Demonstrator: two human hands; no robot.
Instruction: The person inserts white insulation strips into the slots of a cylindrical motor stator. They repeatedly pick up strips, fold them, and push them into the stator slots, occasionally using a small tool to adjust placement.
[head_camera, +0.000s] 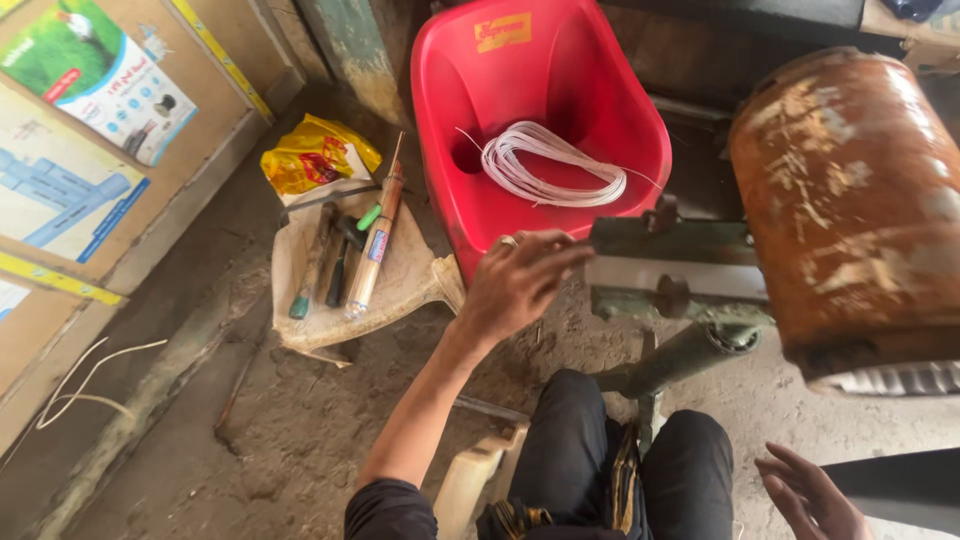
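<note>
Rusty drum (850, 200) sits on its green metal frame (670, 262); my left hand (515, 285) reaches out, fingers loosely together at the frame's end, clamping nothing; my right hand (810, 495) hangs open, empty; white wire coil (550, 165) lies untouched in the red chair (540, 90).

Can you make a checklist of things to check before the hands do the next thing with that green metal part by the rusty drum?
1. Left hand at the green metal bracket: ok, fingertips reach its end; a firm grip cannot be told.
2. Right hand free: ok, open, holding nothing.
3. White wire coil within sight: ok, lying in the red plastic seat.
4. Tools to hand: ok, laid on the sack left of the seat.
5. Rusty drum steady: cannot tell.
</note>
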